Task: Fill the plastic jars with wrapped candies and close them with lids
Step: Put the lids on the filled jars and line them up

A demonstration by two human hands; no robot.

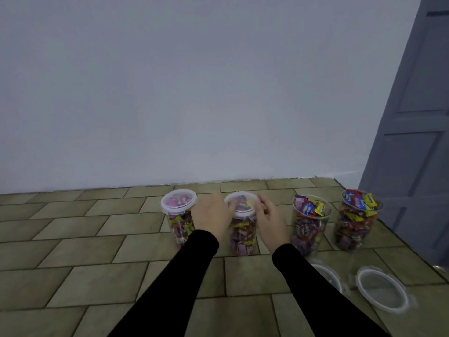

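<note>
My left hand (212, 216) and right hand (272, 223) curl around the lid (241, 204) on the second jar (243, 235) near the floor's (97, 276) far edge, pressing its rim so it snaps shut. Two full jars (309, 229) stand open; their lids (381, 289) lie in front.

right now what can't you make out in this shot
- Head view: whether the second jar's lid is snapped shut; both hands cover its rim.
- Near loose lid: partly behind the right sleeve.
- Candy wrapper print: too small and blurred.
</note>
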